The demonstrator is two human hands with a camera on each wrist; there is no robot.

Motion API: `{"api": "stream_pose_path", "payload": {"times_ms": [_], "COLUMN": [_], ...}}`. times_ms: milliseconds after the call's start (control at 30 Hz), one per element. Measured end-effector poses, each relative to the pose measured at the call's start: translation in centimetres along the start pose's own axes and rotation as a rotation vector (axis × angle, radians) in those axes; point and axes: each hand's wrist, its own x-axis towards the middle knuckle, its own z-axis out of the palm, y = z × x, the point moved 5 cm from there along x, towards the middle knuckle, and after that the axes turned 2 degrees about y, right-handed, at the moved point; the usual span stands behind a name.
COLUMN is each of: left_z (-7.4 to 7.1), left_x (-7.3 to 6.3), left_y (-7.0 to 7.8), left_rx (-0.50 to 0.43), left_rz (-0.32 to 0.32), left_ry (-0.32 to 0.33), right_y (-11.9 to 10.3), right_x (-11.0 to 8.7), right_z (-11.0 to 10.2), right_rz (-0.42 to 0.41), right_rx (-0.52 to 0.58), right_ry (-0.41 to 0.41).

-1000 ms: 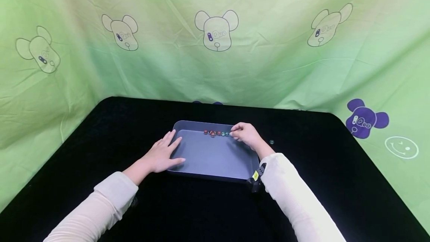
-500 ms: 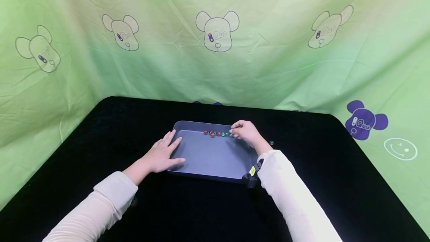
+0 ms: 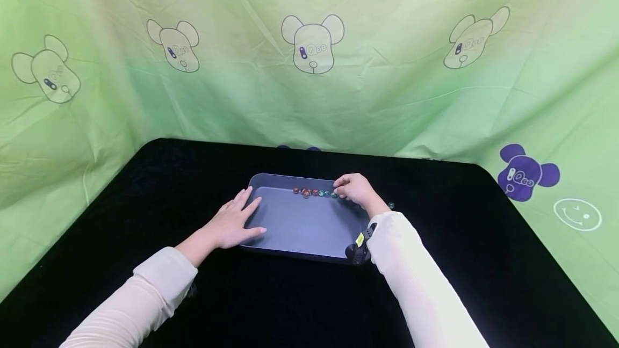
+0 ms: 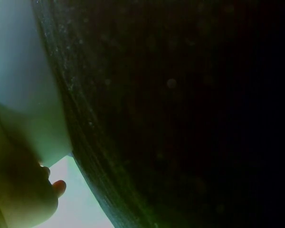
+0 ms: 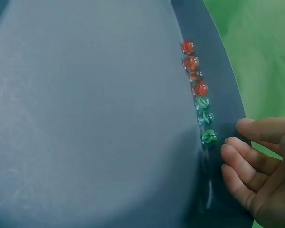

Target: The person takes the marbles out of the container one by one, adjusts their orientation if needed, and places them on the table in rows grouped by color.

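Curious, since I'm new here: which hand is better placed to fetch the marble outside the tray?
Probably the right hand: it is closer to the loose marble and appears to hold nothing, while the left hand rests on the opposite side of the tray.

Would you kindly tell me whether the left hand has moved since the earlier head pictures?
No: judged against the tray, the left hand lies spread across the same part of its left edge, with no visible shift.

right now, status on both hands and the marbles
Left hand spread on tray, left side. Right hand empty beside end green marble. Seven marbles lined along far side. One loose marble right of tray.
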Motion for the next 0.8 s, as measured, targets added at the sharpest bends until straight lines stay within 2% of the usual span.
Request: {"api": "stream_pose_path", "payload": {"times_ms": [100, 367, 800], "left_z": [0.03, 0.05, -0.03], "left_x": [0.04, -0.02, -0.05], "left_y": [-0.03, 0.0, -0.07], "left_rx": [-0.004, -0.003, -0.016], "left_rz": [-0.003, -0.012, -0.015], "left_ry": [0.003, -0.006, -0.005], "right_y": [0.01, -0.34, -0.03], "right_x": [0.09, 0.13, 0.56], "right_z": [0.06, 0.21, 0.65], "right_rz": [-0.019, -0.097, -0.114], "right_rx": [-0.037, -0.268, -0.389], "right_ry": [-0.013, -0.018, -0.063]}}
